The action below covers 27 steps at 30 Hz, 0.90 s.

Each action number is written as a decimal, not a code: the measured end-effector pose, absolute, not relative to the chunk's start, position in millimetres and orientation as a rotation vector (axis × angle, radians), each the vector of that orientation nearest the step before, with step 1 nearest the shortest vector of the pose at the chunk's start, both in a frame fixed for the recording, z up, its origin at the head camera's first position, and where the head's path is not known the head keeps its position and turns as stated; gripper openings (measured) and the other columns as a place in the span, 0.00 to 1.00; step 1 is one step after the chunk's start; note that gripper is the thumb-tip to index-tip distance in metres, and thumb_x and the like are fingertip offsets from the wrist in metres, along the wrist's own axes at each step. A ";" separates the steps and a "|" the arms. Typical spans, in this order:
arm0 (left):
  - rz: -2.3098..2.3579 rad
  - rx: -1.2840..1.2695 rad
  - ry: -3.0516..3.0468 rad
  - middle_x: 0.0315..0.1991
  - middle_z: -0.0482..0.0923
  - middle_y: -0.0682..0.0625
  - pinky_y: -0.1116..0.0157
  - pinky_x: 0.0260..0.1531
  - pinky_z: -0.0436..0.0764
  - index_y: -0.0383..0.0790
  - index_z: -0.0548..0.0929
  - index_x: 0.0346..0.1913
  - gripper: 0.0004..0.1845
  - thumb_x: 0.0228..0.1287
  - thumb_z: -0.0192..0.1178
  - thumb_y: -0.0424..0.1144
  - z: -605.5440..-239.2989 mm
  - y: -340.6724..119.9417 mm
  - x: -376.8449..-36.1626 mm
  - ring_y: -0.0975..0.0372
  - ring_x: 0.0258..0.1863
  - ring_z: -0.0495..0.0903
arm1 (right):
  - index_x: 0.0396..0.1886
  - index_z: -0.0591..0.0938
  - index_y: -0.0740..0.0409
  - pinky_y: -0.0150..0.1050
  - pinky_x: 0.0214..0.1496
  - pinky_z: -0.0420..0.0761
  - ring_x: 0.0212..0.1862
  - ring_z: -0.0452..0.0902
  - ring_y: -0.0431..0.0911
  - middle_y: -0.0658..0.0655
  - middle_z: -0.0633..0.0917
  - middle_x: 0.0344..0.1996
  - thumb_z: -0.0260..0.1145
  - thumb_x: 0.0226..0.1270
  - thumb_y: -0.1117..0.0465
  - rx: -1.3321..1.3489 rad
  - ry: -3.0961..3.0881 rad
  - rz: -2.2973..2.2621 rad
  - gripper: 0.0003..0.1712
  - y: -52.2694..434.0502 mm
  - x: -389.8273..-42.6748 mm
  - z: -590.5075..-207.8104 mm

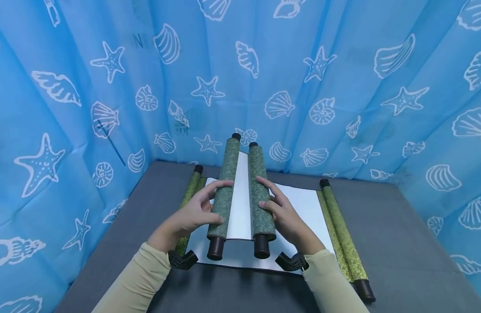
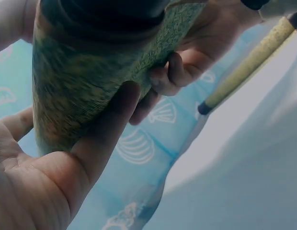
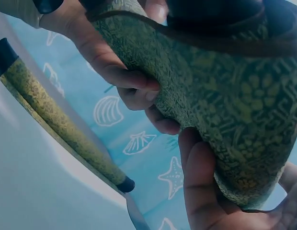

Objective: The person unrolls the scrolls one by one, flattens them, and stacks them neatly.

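A green patterned scroll (image 1: pixel 262 217) is held up in mid-view, with a narrow white strip (image 1: pixel 239 204) showing between its two rolls. Dark knobs cap the ends of both rolls. My left hand (image 1: pixel 191 217) grips the left roll (image 1: pixel 225 195), thumb on the near part and fingers round its outer side. The right roll is gripped by my right hand (image 1: pixel 289 217). Both wrist views show the fingers wrapped under the rolls, the patterned cloth (image 3: pixel 239 105) filling much of the right one. Below lies a second scroll, spread open, its white sheet (image 1: pixel 303 204) partly hidden by my hands.
The spread scroll's yellow-green right roll (image 1: pixel 342 230) and left roll (image 1: pixel 191 187) lie at either side of its sheet on a grey table (image 1: pixel 405 256). A blue curtain (image 1: pixel 240 100) with white shells and starfish hangs behind and along the sides.
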<state>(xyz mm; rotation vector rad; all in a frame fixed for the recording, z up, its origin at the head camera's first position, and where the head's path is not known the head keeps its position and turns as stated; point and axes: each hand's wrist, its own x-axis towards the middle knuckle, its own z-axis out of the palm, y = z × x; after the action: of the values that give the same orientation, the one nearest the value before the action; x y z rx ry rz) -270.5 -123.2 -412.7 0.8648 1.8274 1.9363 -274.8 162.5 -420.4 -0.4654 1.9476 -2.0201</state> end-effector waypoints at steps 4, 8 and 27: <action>1.938 0.900 1.780 0.82 0.42 0.39 0.62 0.27 0.68 0.36 0.58 0.80 0.40 0.64 0.56 0.24 -414.2 -123.0 -270.7 0.57 0.16 0.46 | 0.85 0.59 0.41 0.48 0.57 0.84 0.66 0.73 0.55 0.66 0.62 0.77 0.51 0.79 0.64 -0.458 1.956 -2.021 0.38 162.8 -276.3 -420.2; 1.921 0.836 1.825 0.79 0.45 0.40 0.61 0.29 0.65 0.35 0.60 0.75 0.35 0.65 0.53 0.25 -415.0 -121.8 -270.9 0.57 0.18 0.48 | 0.78 0.64 0.49 0.50 0.53 0.85 0.59 0.76 0.55 0.68 0.64 0.73 0.52 0.79 0.63 -0.439 1.976 -2.030 0.30 162.2 -276.3 -422.7; 1.884 0.617 2.012 0.85 0.44 0.52 0.49 0.66 0.74 0.46 0.66 0.79 0.35 0.73 0.66 0.36 -423.0 -117.5 -277.2 0.52 0.81 0.51 | 0.80 0.60 0.45 0.47 0.51 0.87 0.53 0.81 0.52 0.66 0.71 0.65 0.58 0.82 0.59 -0.418 1.986 -2.033 0.32 164.6 -279.1 -427.5</action>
<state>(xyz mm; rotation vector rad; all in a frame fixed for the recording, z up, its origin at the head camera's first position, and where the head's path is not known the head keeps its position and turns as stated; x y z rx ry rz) -277.2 -117.5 -423.0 0.6172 2.0116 1.8842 -279.1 164.6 -427.5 -0.4182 1.9861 -2.0325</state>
